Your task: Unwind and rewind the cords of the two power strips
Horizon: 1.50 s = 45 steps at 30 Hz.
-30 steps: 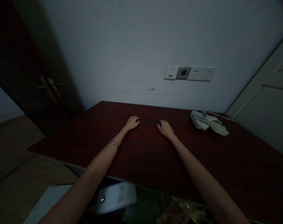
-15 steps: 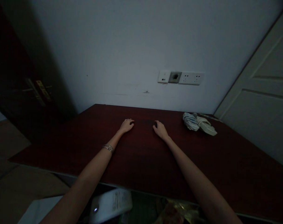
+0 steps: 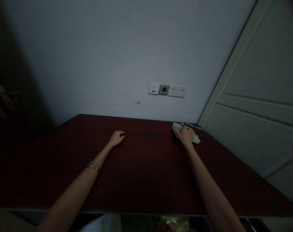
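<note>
My right hand (image 3: 187,136) lies over two rolled-up cloth bundles at the back right of the dark red tabletop (image 3: 146,167). Its thumb presses against the bluish-grey striped bundle (image 3: 176,127), and its fingers curl over the top. The cream bundle (image 3: 196,139) sticks out to the right, partly hidden by the hand. My left hand (image 3: 116,138) rests on the bare wood left of the middle, fingers loosely bent and slightly apart, holding nothing. A silvery bracelet (image 3: 94,165) circles the left wrist.
Behind the tabletop rises a pale wall with a row of sockets (image 3: 168,90). A white panelled door (image 3: 252,119) stands at the right, a dark door with a brass-coloured lock (image 3: 4,96) at the left. Below the front edge lie a white object (image 3: 105,223) and shiny golden wrapping (image 3: 176,223).
My right hand has moved right, from the middle of the tabletop onto the cloth bundles. My left hand stays on the wood. The view has turned to the right.
</note>
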Available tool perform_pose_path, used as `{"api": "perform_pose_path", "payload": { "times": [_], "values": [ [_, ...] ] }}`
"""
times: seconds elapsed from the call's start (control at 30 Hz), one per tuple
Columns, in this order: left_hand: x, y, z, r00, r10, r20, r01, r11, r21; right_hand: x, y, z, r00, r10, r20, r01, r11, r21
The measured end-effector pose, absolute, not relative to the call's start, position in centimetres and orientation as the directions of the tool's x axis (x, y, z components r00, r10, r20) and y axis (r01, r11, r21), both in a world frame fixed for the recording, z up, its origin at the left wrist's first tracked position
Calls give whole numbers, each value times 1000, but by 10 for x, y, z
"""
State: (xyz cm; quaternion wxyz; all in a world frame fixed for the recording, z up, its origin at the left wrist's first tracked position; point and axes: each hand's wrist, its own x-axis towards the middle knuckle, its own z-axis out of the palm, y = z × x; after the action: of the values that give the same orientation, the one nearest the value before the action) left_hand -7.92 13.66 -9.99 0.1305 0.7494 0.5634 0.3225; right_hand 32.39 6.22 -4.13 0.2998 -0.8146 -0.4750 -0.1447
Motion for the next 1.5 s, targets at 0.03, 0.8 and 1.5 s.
{"api": "perform_pose_path", "payload": {
  "times": [0.03,0.8,1.5],
  "values": [
    [-80,137,-100,162,927,338,767,-333,548,323,63,-48,514,695,502,856,-382,-348],
    [-45,104,-73,-101,927,361,335,-310,889,293,77,-70,228,636,738,901,149,-407],
    [22,55,-58,-67,996,50,-516,-78,853,146,5,-60,-493,549,675,750,661,10]
  ]
}}
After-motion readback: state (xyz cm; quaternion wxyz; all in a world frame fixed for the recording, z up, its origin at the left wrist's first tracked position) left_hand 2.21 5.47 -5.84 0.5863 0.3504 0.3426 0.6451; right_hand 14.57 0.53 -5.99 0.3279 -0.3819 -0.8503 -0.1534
